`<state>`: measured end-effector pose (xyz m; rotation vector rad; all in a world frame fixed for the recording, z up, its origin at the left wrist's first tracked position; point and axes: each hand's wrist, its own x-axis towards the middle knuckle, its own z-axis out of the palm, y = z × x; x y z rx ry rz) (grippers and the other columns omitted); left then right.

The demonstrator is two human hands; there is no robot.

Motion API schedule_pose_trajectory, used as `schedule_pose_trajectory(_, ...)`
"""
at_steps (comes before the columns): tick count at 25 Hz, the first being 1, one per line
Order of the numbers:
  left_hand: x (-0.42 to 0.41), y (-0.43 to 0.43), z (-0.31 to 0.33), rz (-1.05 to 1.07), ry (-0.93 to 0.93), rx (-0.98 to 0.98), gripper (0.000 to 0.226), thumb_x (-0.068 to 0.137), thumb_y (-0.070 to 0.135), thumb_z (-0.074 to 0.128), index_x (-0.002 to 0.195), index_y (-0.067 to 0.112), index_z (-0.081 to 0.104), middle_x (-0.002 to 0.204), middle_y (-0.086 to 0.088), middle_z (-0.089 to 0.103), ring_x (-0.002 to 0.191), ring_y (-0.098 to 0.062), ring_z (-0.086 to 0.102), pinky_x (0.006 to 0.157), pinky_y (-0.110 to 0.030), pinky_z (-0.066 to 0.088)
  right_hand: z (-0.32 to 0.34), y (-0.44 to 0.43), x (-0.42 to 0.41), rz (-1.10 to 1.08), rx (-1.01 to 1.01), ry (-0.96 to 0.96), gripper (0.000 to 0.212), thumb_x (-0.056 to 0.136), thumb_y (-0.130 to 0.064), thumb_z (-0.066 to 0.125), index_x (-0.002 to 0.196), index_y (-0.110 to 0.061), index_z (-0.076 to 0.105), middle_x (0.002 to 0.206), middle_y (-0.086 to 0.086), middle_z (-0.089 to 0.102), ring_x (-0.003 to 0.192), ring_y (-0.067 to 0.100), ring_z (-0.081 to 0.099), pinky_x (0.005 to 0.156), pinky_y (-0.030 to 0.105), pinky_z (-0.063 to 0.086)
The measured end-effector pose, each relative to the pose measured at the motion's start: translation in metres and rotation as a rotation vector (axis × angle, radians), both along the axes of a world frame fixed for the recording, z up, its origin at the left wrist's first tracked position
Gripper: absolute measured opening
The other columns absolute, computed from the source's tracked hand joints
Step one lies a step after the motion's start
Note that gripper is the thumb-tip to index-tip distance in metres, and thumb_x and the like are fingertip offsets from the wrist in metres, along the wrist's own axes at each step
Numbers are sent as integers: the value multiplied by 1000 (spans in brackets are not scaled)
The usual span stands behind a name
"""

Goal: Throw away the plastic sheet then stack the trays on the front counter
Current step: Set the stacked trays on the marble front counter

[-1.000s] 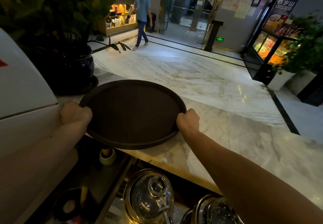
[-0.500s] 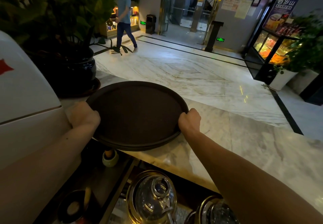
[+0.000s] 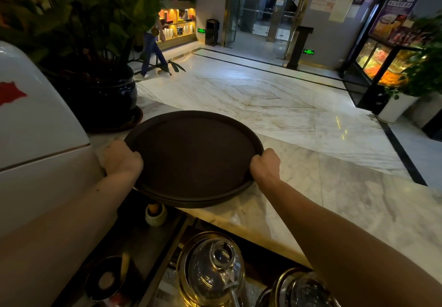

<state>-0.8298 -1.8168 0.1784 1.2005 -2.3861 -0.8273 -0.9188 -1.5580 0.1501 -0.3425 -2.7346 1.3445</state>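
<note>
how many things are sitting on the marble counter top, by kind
round brown trays, stacked, rims suggest: 2
potted plant in a dark pot: 1
total: 3
The left hand and right hand grip the stack's rim.

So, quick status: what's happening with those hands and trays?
Left hand and right hand grip round brown trays. Stack sits on marble counter, near edge overhanging. Potted plant close behind-left.

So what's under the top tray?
Under the top tray a second tray's rim shows along the near edge, resting on the marble counter. Any further trays beneath are covered.
</note>
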Motion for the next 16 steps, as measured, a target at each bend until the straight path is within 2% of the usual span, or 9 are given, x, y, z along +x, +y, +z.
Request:
schedule_pose_trajectory(4,0,7,-7,-14,17,40,29,94,3,53,123,-4,53,126,-25,54,116,-40,54,89,-43,45,1,14,10,-36,5,-27,19,92,1,40,106,1,53,100,14,52,88,28,56,83,41,54)
schedule_pose_trajectory(6,0,10,-10,-43,31,81,28,93,3,54,120,-1,54,123,-24,56,111,-40,56,84,-43,47,0,24,15,-57,-8,-30,16,91,1,41,102,-1,52,101,15,53,91,30,57,86,43,55)
schedule_pose_trajectory(8,-1,17,-12,-84,37,95,27,92,3,54,118,-1,54,122,-25,56,109,-42,57,86,-46,48,0,36,22,-65,-12,-26,10,91,0,41,96,-4,48,102,16,53,92,31,57,86,45,55)
schedule_pose_trajectory(13,-4,40,-13,-147,35,80,21,91,3,53,112,-2,54,119,-25,56,107,-43,57,86,-46,47,-1,63,30,-105,-13,-22,6,94,-3,42,95,-9,44,99,11,51,78,17,51,73,36,50)
schedule_pose_trajectory(16,-7,41,-16,-142,78,118,19,90,1,52,108,-2,57,115,-25,58,103,-43,58,84,-46,48,-2,67,32,-125,-13,1,5,96,-5,42,97,-10,42,98,10,50,71,13,46,71,33,46)
